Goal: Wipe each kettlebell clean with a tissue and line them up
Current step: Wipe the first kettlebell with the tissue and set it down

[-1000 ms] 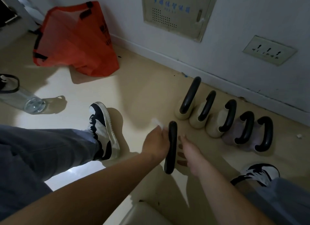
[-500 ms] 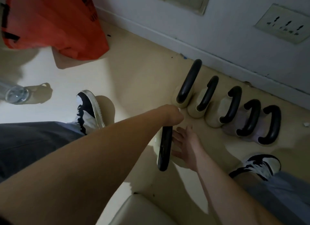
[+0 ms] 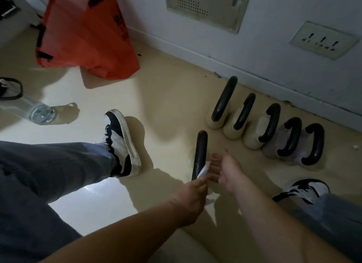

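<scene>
Five kettlebells (image 3: 271, 123) stood lined up along the wall (image 3: 274, 47); the sixth kettlebell (image 3: 200, 151) sat in front of them, between my hands. My left hand (image 3: 193, 192), pinching the tissue (image 3: 203, 171), had slid from the handle's far end back to its near end, so that handle pass looked done. My right hand (image 3: 225, 170) hung released, fingers spread, just beside the handle. Free floor (image 3: 172, 106) lay left of the row, between it and my left shoe (image 3: 123, 143); the wall was close behind.

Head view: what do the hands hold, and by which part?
The left hand pinches a white tissue by its middle, at the near end of the kettlebell handle. The right hand is open beside it and holds nothing.
</scene>
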`<state>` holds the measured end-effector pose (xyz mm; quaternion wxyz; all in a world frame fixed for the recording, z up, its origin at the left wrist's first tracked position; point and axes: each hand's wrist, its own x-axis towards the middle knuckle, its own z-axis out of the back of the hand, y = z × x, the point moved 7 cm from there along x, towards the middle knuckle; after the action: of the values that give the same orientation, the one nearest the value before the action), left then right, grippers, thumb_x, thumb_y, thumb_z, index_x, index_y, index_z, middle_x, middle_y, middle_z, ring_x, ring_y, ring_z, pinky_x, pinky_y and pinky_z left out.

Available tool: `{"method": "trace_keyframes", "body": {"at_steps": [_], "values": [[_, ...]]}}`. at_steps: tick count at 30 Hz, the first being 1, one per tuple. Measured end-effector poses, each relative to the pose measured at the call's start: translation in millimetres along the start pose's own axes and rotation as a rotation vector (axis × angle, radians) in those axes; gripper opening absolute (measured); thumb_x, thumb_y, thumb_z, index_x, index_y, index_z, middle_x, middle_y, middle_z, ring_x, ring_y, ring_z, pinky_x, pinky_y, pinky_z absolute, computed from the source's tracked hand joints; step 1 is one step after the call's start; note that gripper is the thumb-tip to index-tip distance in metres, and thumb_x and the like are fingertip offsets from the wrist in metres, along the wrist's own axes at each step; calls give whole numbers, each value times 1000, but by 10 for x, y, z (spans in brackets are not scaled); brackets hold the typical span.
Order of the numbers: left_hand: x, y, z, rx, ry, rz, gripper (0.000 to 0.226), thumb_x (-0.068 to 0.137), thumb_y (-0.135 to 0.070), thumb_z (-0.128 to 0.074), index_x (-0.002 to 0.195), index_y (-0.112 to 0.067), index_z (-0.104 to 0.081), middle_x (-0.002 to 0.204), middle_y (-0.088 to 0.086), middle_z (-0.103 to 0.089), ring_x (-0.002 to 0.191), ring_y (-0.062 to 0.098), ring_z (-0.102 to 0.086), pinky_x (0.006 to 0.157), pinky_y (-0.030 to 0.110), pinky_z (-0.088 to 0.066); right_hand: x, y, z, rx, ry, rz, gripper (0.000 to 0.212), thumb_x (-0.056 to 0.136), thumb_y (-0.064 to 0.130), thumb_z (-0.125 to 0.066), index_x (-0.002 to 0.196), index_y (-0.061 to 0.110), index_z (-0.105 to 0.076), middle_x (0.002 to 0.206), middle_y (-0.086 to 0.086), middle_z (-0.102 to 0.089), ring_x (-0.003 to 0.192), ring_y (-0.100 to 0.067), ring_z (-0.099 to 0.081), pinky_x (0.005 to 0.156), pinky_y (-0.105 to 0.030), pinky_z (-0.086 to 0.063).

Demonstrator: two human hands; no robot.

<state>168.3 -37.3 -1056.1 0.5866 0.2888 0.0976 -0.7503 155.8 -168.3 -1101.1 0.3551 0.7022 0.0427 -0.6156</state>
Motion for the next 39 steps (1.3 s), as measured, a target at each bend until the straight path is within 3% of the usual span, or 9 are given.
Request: {"method": "trace_keyframes", "body": {"at_steps": [3,5,10,16,21,25,30,34,39], "values": [[-155,-135,-227,-196,-18,-124,30,101,-27,-51,117,-11,-71,126,6,-66,139,29,-45,119,46,9,-99,-48,-82,-60,35,-9,54,107,55,-35,123,11,-64,117,-20,-70,109,-40,-66,96,-52,-56],[-295,-75,-487,-447,142,-68,24,98,-20,-57,118,-13,-68,119,9,-66,122,29,-58,118,47,-33,-151,-52,-120,-92,40,3,54,106,56,-37,122,12,-65,134,-26,-63,125,-45,-60,106,-58,-50],[-498,747,-788,-1395,181,1046,47,104,-18,-35,151,-13,-33,118,15,-64,99,27,-62,87,36,-51,-166,-47,-123,-142,30,31,58,99,66,-43,125,19,-66,133,-18,-65,121,-41,-61,105,-58,-51],[-168,202,98,-2484,-191,1493,45,108,-35,-29,115,-2,-60,98,12,-68,88,28,-64,77,33,-49,-258,-136,-104,-216,130,-18,53,102,61,-44,121,19,-70,92,-6,-77,67,-23,-69,68,-34,-53],[-290,629,38,-2495,-390,1455,39,100,-35,-40,96,-7,-66,91,17,-70,88,36,-68,83,41,-57,-260,-96,-88,-194,95,-23,54,102,59,-45,116,14,-71,89,-12,-80,89,-34,-74,78,-40,-59],[-425,1245,-93,-2200,-579,1439,39,99,-45,-46,97,-10,-64,95,10,-67,80,31,-65,59,31,-49,-271,12,-164,-152,104,5,44,99,62,-52,114,23,-67,101,-7,-74,93,-29,-69,82,-41,-56],[17,1684,-171,-1955,-563,1272,52,103,-49,-37,117,-6,-62,113,13,-66,104,34,-64,96,50,-52,-105,93,-227,-79,186,77,41,98,58,-56,134,38,-61,127,8,-63,115,-20,-59,83,-47,-58],[659,1809,-58,-1973,-269,974,57,106,-44,-32,143,-3,-47,146,14,-48,129,31,-49,107,36,-38,-33,32,-209,-91,240,44,37,98,58,-58,130,40,-65,128,11,-70,117,-13,-64,89,-48,-61],[919,1733,-86,-2293,-209,825,30,101,-25,-51,80,-12,-68,70,1,-68,69,16,-60,74,29,-49,-20,26,-210,-140,288,23,36,102,59,-49,128,43,-67,123,15,-74,114,-4,-67,74,-32,-60]]}}
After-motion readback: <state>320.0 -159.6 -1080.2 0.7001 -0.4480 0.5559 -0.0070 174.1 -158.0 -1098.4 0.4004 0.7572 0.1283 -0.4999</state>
